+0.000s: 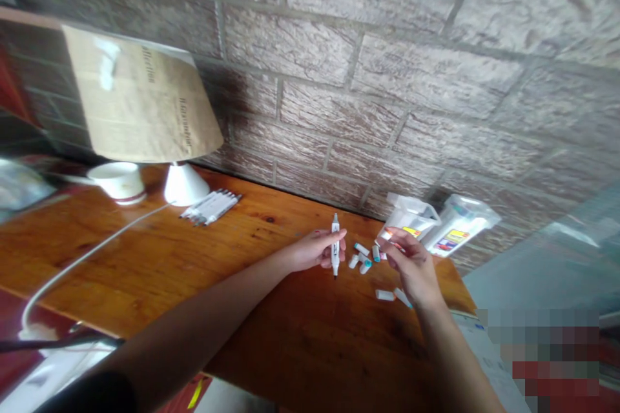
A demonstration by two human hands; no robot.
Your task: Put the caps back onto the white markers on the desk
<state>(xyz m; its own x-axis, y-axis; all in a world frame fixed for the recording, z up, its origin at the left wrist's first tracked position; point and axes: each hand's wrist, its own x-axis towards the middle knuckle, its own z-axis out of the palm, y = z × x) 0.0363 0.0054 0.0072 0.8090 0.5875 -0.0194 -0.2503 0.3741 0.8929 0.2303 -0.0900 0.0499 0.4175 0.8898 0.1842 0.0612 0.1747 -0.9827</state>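
My left hand (314, 251) is closed around a white double-ended marker (335, 246), held upright with both ends uncapped. To its right, my right hand (413, 264) pinches a small white marker cap (386, 236) with an orange end. Between and below the hands, several loose marker caps (361, 250) lie scattered on the wooden table (271, 232), some with blue or teal ends. Two more caps (385, 295) rest nearer to me, under my right wrist. A row of white markers (212, 206) lies side by side at the left.
Two clear plastic cases (453, 232) with yellow labels stand at the back right, against the brick wall (314, 97). A lamp with a paper shade (145, 103) and a white cup (117, 182) occupy the back left. The lamp's white cord (97, 246) curves across the table.
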